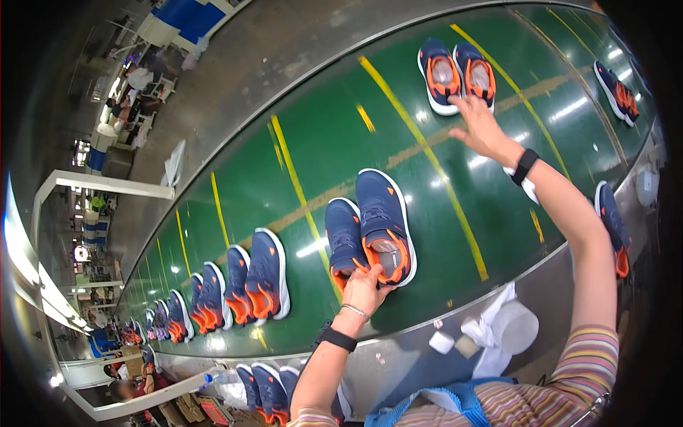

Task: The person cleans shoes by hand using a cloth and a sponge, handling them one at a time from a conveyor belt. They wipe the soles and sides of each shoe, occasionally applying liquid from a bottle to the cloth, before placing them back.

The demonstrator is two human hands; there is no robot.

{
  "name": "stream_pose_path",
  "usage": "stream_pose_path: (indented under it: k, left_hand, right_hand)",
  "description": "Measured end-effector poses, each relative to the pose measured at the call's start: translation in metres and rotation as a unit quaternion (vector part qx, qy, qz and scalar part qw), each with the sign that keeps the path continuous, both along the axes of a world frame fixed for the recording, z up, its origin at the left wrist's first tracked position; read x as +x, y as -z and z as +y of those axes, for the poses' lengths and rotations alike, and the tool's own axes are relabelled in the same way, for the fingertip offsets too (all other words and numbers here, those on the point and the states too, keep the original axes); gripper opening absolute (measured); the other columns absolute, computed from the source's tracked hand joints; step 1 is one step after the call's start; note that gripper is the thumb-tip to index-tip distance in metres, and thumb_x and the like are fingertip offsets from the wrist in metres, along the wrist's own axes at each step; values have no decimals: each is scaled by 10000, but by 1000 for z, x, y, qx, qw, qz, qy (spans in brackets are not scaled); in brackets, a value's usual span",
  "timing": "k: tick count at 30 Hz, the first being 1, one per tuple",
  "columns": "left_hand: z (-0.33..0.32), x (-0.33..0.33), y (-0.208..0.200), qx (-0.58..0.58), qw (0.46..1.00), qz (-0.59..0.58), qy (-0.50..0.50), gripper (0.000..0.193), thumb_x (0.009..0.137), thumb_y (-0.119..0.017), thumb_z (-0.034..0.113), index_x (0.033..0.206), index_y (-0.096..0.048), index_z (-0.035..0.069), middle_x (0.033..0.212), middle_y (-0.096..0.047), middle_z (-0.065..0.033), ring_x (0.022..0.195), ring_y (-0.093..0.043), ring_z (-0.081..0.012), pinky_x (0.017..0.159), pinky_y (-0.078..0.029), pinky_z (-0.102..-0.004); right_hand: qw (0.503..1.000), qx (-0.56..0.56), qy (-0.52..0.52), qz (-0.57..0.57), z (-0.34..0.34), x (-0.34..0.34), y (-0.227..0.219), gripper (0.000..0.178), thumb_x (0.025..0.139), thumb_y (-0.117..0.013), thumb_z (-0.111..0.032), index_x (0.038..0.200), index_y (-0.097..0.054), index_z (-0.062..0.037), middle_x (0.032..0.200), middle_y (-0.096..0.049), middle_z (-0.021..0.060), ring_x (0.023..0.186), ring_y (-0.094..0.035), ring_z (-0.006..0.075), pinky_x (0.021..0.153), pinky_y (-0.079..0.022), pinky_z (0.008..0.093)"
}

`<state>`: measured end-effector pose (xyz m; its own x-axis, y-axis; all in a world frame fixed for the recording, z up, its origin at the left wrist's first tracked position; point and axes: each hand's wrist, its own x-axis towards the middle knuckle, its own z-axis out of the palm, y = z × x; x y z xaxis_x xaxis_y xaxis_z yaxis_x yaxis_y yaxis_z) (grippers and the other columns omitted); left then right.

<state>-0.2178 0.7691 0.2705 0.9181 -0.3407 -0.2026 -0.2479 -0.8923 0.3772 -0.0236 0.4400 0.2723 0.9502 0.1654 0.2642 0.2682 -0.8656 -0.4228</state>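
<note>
On a green belt (498, 213), the left hand (365, 288) is closed on the heels of the near shoes (377, 213); the right hand (478, 127), fingers spread, is at the far shoes (441, 78). A loose heel grip could drop one shoe; uneven pulling could split a pair.

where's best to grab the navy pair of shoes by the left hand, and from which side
Probably take the pair of shoes by the heels, from the person's side: the toes point away and the openings sit toward the person. The heels lie close together, so one hand likely spans both; the left hand is at them.
</note>
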Motion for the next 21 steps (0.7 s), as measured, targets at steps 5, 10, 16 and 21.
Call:
stream_pose_path:
  k: [5,10,16,21]
  left_hand:
    - [22,-119,-63,-19,998,60,-17,351,606,-708,159,895,-519,98,643,-528,-138,650,-536,-317,609,-428,-406]
    - [49,-249,-58,-21,992,127,-12,383,639,-683,176,973,-510,105,609,-523,-121,608,-551,-315,559,-427,-411]
    - [86,-332,-55,-183,952,-25,-244,587,650,-689,110,1150,-405,-10,817,-490,-145,742,-510,-263,652,-421,-348]
    - [122,-347,27,-154,938,62,-306,676,675,-609,74,1249,-281,-69,991,-458,-221,910,-468,-358,840,-377,-372]
  right_hand:
    - [923,174,-267,217,66,-181,-88,391,712,-647,-216,1032,-513,-36,989,-512,164,927,-501,336,809,-413,391]
    - [783,293,-174,521,137,-364,-73,680,702,-702,-285,1226,-364,-17,1062,-475,177,982,-504,246,767,-460,327]
    - [838,288,-15,463,204,-463,-14,894,639,-726,-284,1282,-216,71,1124,-401,244,1050,-435,329,911,-361,360]
    - [861,275,53,424,224,-472,1,744,672,-532,-76,1322,-183,20,1117,-395,249,1063,-414,362,941,-323,352]
